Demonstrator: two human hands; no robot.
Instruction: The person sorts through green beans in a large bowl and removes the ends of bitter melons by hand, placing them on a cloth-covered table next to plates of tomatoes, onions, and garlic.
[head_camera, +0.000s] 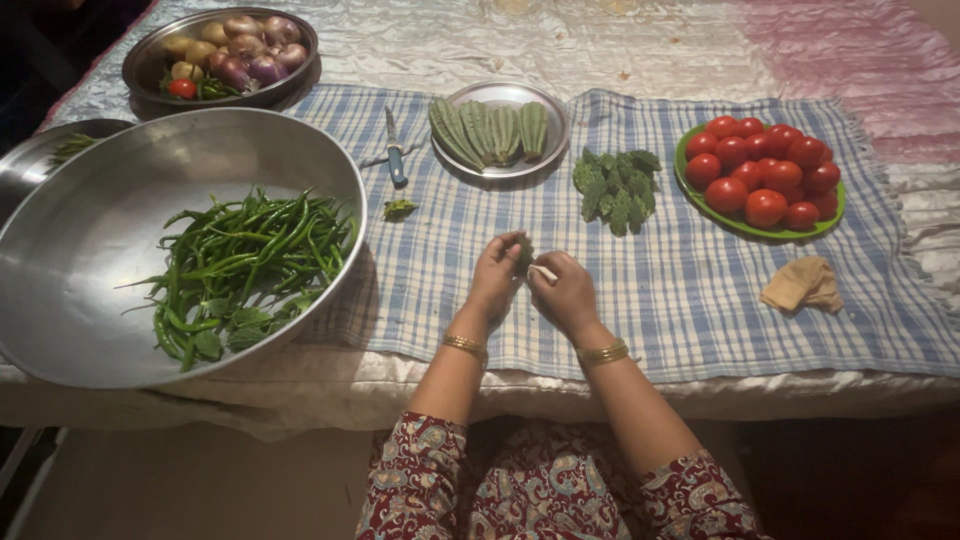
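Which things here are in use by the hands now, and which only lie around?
In use:
left hand
right hand
small green piece between them

Lying around:
knife
green chillies
tomatoes
plate of halved gourds
loose green pieces

Open checked cloth (640, 300) lies around both hands, free toward the near bench edge and to the right up to the folded tan rag (803, 285). Left is blocked by the big steel bowl (90, 230). Ahead stand the knife (395, 150), the steel plate (500, 97), the gourd pile (617, 185) and the tomato plate (765, 228).
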